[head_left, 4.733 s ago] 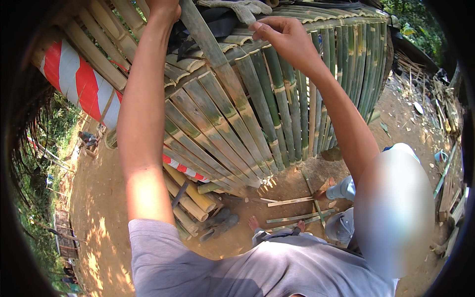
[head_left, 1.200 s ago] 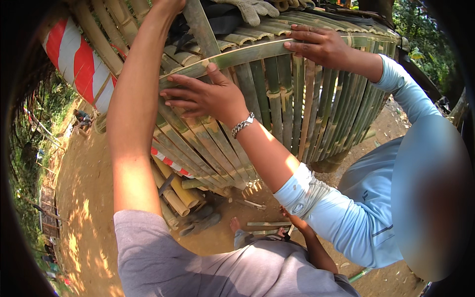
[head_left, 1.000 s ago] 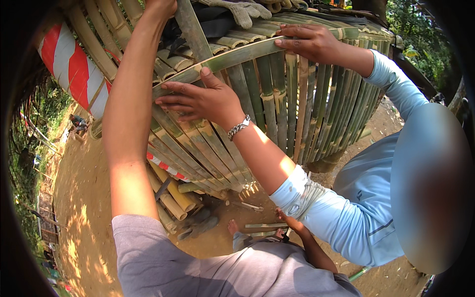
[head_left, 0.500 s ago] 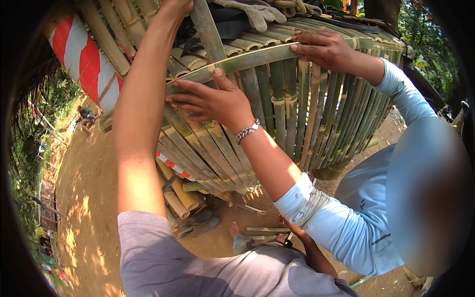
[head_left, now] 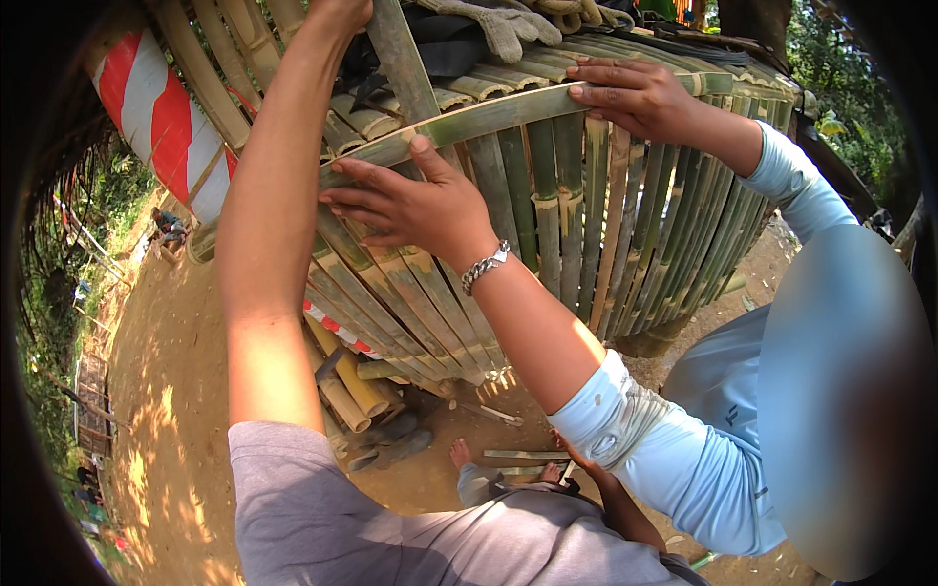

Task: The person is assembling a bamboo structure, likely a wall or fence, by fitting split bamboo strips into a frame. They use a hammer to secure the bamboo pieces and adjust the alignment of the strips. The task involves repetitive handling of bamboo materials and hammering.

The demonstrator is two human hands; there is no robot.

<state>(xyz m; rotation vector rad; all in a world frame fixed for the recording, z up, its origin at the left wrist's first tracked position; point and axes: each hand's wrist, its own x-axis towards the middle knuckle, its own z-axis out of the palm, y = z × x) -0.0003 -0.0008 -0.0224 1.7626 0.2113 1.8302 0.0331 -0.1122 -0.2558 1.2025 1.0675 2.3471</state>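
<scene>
My left arm reaches up to the top edge, where my left hand (head_left: 342,12) is partly cut off. It looks curled against a slanting flat bamboo slat (head_left: 403,61); its fingertips are out of view. My right hand (head_left: 575,451) is low, mostly hidden behind a co-worker's blue sleeve, near some thin bamboo strips (head_left: 523,454) on the ground. A long green bamboo strip (head_left: 498,113) runs curved along the upper edge of a bamboo-slat structure (head_left: 557,195). The co-worker presses it there with one hand (head_left: 415,200) outspread and the other hand (head_left: 635,96) further right.
The co-worker (head_left: 674,439) leans in close from the right. Work gloves (head_left: 508,27) and dark cloth (head_left: 440,44) lie on the slatted top. A red-and-white striped wrap (head_left: 161,122) is at left. Cut bamboo poles (head_left: 357,381) and dark footwear (head_left: 391,444) lie below on bare earth (head_left: 176,391).
Everything has slid slightly left in the picture. My left arm stays raised beside the slat, and the co-worker's two hands stay on the green bamboo strip.
</scene>
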